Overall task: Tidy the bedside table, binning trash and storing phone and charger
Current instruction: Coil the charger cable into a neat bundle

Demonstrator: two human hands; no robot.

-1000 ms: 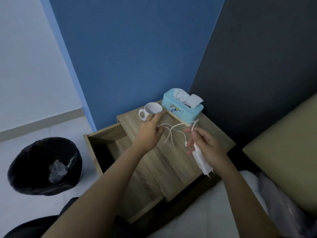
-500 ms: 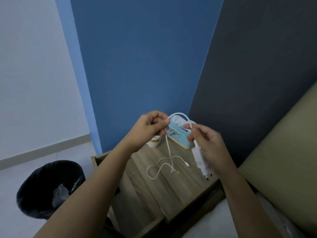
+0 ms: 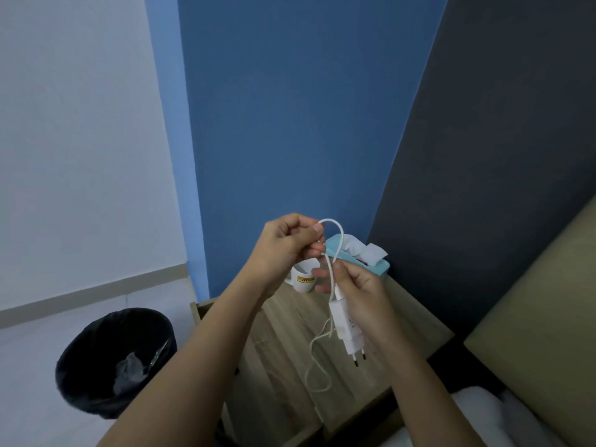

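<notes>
I hold a white charger above the wooden bedside table [image 3: 409, 321]. My right hand [image 3: 361, 295] grips the charger's plug block [image 3: 345, 330], its two pins pointing down. My left hand [image 3: 283, 246] pinches the white cable [image 3: 333, 250] just above, bending it into a small loop. The rest of the cable hangs in loose loops [image 3: 314, 366] toward the tabletop. The table's drawer [image 3: 201, 312] stands open at the left, mostly hidden behind my left forearm. No phone is in view.
A white mug [image 3: 304, 280] and a light blue tissue box [image 3: 364, 262] stand at the back of the table. A black bin [image 3: 113, 359] with crumpled trash inside sits on the floor to the left. A bed lies at the right.
Both hands have lifted the charger higher off the table and come closer together. The cable's loop between them is tighter, and less cable lies on the tabletop. The view has tilted upward.
</notes>
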